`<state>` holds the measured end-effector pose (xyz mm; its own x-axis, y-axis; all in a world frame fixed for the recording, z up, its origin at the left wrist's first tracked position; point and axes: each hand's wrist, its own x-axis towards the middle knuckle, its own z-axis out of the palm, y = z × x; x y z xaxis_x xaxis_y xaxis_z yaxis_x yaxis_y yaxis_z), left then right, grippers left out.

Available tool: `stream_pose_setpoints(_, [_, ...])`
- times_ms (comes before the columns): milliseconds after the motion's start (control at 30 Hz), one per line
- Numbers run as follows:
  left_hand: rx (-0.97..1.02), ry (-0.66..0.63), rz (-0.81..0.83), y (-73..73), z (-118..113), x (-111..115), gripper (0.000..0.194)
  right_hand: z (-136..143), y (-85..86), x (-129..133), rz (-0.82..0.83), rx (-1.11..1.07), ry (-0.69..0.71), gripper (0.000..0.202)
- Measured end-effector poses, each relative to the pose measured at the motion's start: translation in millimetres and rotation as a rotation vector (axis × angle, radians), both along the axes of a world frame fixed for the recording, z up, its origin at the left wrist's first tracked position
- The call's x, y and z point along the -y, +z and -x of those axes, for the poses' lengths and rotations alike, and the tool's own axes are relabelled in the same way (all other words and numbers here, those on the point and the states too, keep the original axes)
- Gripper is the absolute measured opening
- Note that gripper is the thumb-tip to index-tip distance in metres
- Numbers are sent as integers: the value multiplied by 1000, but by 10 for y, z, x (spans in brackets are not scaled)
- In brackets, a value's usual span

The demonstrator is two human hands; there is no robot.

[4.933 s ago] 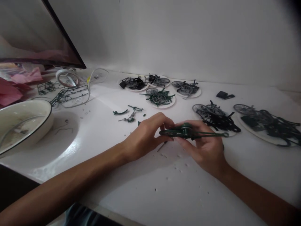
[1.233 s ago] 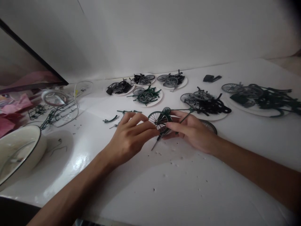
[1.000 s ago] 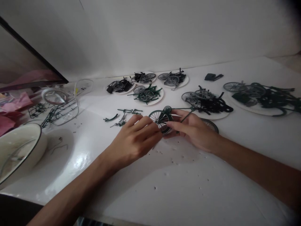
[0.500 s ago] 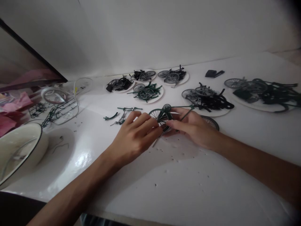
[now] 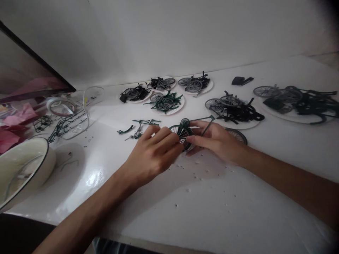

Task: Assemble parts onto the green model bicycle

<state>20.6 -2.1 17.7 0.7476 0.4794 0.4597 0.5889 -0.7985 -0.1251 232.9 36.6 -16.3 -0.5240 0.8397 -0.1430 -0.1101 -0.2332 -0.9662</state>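
I hold a small green model bicycle frame (image 5: 196, 122) with a spoked wheel (image 5: 180, 133) fitted, low over the white table (image 5: 212, 204), near its middle. My right hand (image 5: 215, 141) has its fingers closed around the frame, and my left hand (image 5: 152, 153) pinches at the wheel's edge. A loose wheel (image 5: 237, 135) lies just behind my right wrist. Plates of bicycle parts (image 5: 233, 113) sit beyond, and a bowl (image 5: 23, 169) stands far left.
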Motion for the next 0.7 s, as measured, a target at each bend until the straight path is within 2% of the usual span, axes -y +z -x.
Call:
stream_pose_setpoints(267, [67,-36,106,-49,24,-6,12,4,47,21,23,0,-10,44])
stream_pose_setpoints(433, [41,-18,88,-50,9,-2,13,0,59,22,27,5,-3,46])
stream_pose_setpoints(700, [-2,-24,15,-12,-1,19,18,-30,-37,3,-10,56,5,53])
